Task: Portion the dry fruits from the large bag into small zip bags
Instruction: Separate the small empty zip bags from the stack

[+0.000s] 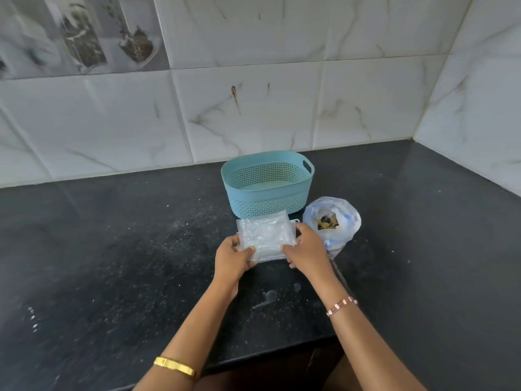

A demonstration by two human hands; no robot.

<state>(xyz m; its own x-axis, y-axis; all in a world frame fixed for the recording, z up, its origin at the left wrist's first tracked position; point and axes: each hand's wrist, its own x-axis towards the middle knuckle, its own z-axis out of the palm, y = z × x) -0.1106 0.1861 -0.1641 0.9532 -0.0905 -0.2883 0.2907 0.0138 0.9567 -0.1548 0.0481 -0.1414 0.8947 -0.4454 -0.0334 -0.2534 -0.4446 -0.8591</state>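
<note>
Black counter [112,263] wide open on the left & near edge, nothing standing there. Centre-right is crowded: teal perforated basket [267,184] at the back near the tiled wall [253,108], large bag of dry fruits [332,221] just right of it, mouth open upward. Pack of small zip bags [263,235] sits in front of the basket, touching or nearly so, w/ both hands on it. Right of the large bag the counter runs clear to the side wall [479,122].
</note>
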